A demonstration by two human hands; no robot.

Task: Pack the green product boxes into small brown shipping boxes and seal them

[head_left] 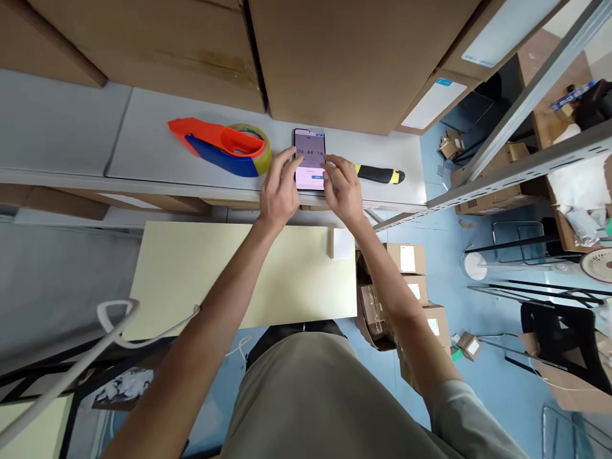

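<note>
A smartphone (pixel 310 159) is on the grey shelf, its lit screen facing me with a timer that reads 00:48:14. My left hand (pixel 280 188) grips its left edge, fingers bent and fingertips lapping over the screen. On the opposite edge, my right hand (pixel 343 188) holds it the same way, thumb and fingers drawn together. Left of the phone lies an orange and blue tape dispenser (pixel 220 143) with a tape roll (pixel 264 148) at its right end. A black and yellow tool handle (pixel 380 174) lies beside my right hand, which hides its other end.
Large cardboard boxes (pixel 344 57) stand at the back of the shelf (pixel 157 140). Below is a pale yellow tabletop (pixel 191 261) bearing a small white box (pixel 342 243). A metal shelf post (pixel 526 169) and stacked cartons (pixel 406 258) are at right; a white cable (pixel 115 331) crosses at left.
</note>
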